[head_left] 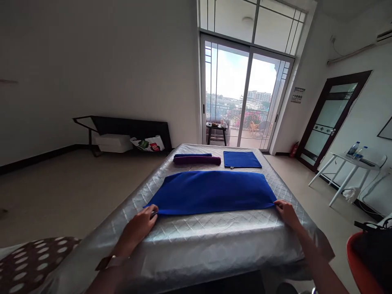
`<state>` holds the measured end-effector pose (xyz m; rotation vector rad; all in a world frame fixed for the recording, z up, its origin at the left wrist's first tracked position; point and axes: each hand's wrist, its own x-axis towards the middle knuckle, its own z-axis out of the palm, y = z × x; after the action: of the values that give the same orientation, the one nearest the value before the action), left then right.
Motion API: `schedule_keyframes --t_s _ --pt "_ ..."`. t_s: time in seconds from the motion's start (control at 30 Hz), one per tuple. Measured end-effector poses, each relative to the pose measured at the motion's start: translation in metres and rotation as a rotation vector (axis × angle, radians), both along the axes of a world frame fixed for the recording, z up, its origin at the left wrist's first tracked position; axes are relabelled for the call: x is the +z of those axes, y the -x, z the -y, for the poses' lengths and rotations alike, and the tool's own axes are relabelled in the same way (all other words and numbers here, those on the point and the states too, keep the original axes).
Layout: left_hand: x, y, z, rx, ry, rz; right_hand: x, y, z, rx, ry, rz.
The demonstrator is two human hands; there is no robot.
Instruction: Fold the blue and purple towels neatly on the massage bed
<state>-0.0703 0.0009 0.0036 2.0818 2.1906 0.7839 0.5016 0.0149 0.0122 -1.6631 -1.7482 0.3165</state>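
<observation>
A large blue towel (211, 191) lies spread flat across a silver quilted mattress (196, 237). My left hand (139, 226) pinches the towel's near left corner, fingers closed on the cloth. My right hand (286, 212) grips the near right corner the same way. Farther back on the mattress lie a rolled purple towel (197, 160) on a thin blue cloth, and a small folded blue towel (241, 159).
A brown polka-dot cushion (27, 261) sits at the lower left. A red chair (364, 265) with a dark bag stands at the lower right. A white table (352, 163) with bottles is to the right. Glass balcony doors (245, 94) are behind the mattress.
</observation>
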Motion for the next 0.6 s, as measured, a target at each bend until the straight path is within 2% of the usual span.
schedule_keyframes --t_s 0.07,0.17,0.6 --pt "-0.011 0.001 0.004 0.011 0.014 -0.007 -0.006 0.001 0.004 -0.014 0.021 0.043" --pt "-0.017 0.006 0.01 0.031 0.015 -0.018 -0.003 -0.001 0.011 -0.023 0.037 0.093" --pt "-0.014 0.009 0.036 0.052 0.02 -0.031 -0.002 -0.021 0.036 0.012 0.103 0.18"
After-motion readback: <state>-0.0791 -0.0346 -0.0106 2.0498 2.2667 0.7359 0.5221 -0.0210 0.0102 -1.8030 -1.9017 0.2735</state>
